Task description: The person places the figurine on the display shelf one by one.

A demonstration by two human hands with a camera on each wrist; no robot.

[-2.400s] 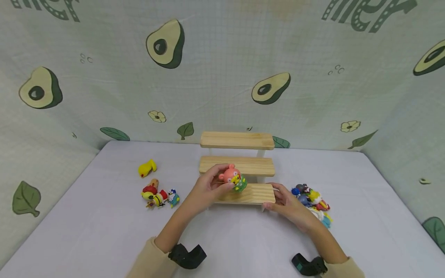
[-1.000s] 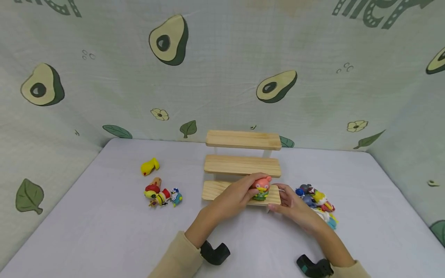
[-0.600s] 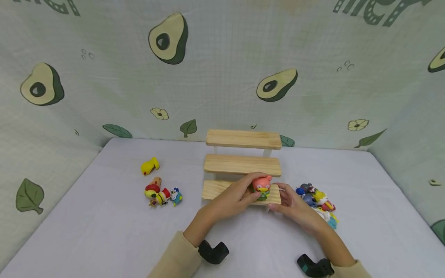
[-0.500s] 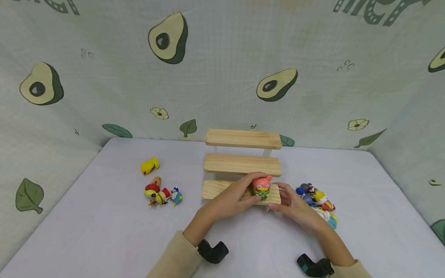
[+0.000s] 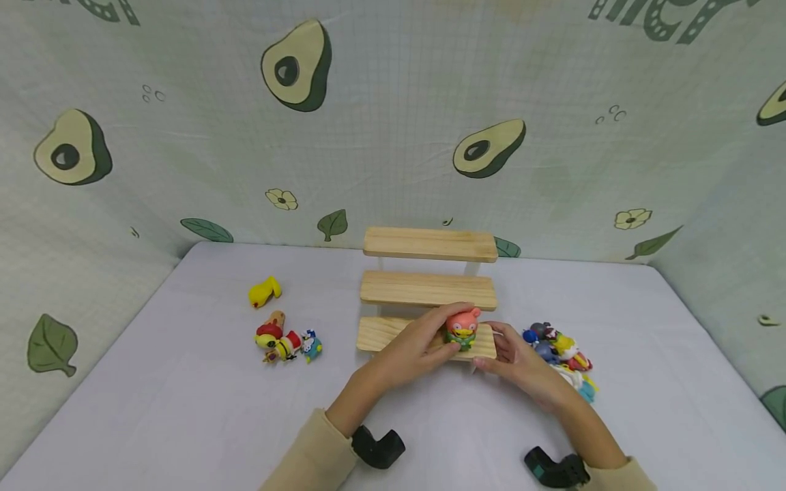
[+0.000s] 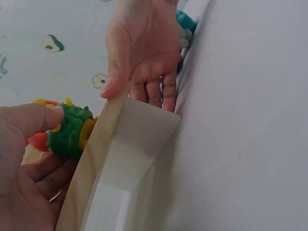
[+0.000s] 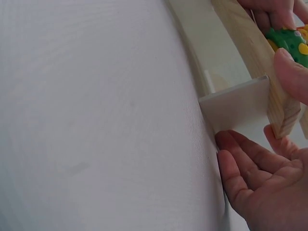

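Note:
A wooden three-step display stand (image 5: 428, 290) with white side supports stands at the back middle of the table. My left hand (image 5: 408, 354) holds a toy figurine (image 5: 462, 329) with a pink head, yellow snout and green body, upright at the right end of the lowest step. Thumb and fingers lie on either side of it; in the left wrist view the green body of the figurine (image 6: 70, 127) is right at the board. My right hand (image 5: 525, 368) grips the right end of that step, its thumb at the front edge, as the right hand (image 7: 269, 187) also shows in its wrist view.
Several small figurines (image 5: 279, 341) lie in a group on the left, with a yellow toy (image 5: 265, 292) behind them. Another pile of figurines (image 5: 561, 351) lies right of the stand, partly behind my right hand. A printed cloth backdrop (image 5: 393, 102) rises behind the table.
My left hand has carried the figurine from above the middle of the lowest step right and down to its right end. Lately its thumb slid lower on the figurine. My right hand keeps its hold.

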